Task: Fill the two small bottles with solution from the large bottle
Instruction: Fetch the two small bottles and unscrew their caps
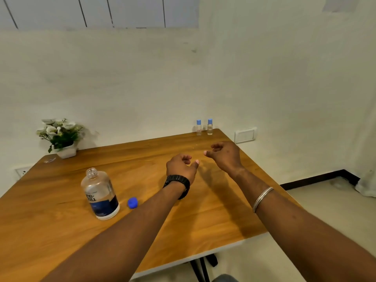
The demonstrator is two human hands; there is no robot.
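Hovering over the table (61, 231), the left hand (180, 166) and right hand (224, 155) were loosely curled and held nothing. Two capped small bottles (204, 127), seemingly part-filled, stood beyond the right hand; the uncapped large bottle (99, 194) and its cap (132, 202) sat left of the left hand.

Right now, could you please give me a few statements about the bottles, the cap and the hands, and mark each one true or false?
1. The large bottle stands open, with no cap on its neck. True.
2. The blue cap lies on the table beside the large bottle. True.
3. Both small bottles are uncapped. False: each wears a blue cap.
4. The right hand holds a small bottle. False: it is empty, like the left hand.
5. The small bottles stand next to the flower pot. False: they stand at the opposite far corner.
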